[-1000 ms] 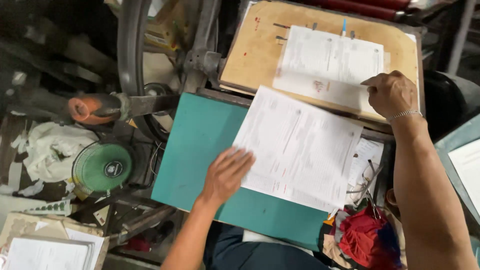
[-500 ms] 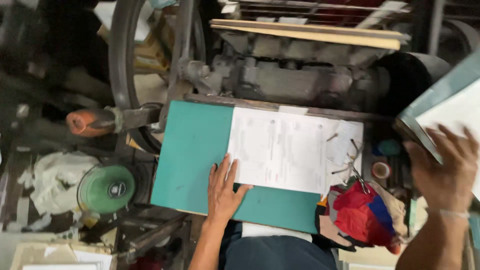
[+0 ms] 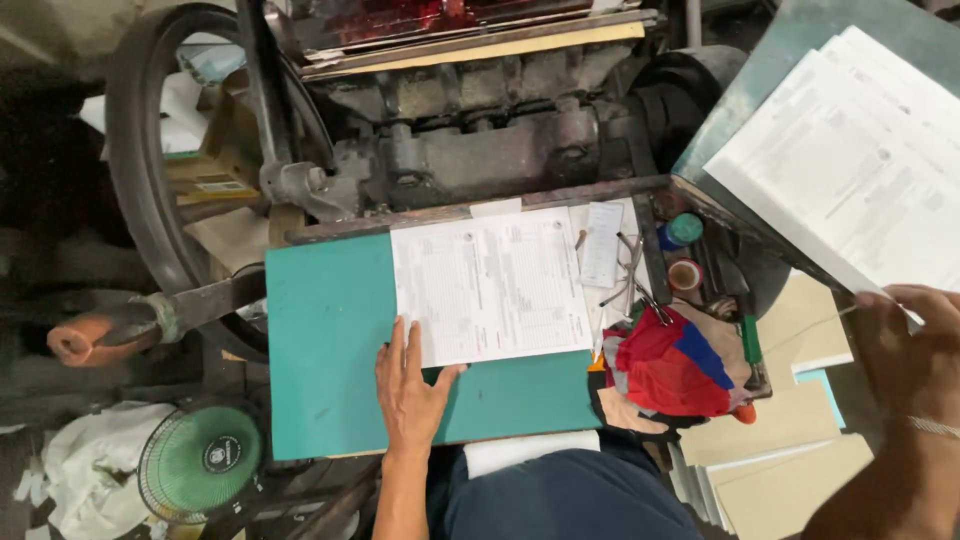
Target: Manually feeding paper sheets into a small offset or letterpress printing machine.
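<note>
Resting flat on the printed sheets [image 3: 490, 285], the left hand [image 3: 410, 385] lies open; the right hand [image 3: 915, 345] pinches one sheet off the right-hand stack [image 3: 850, 150], which could slide off the tilted board.

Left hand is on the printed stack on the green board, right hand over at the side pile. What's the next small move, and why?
Probably slide the top sheet off the printed stack with the left hand. Its fingers lie flat on the stack's lower left corner on the green board, while the right hand is at the edge of the side pile, seemingly setting a sheet there.
</note>
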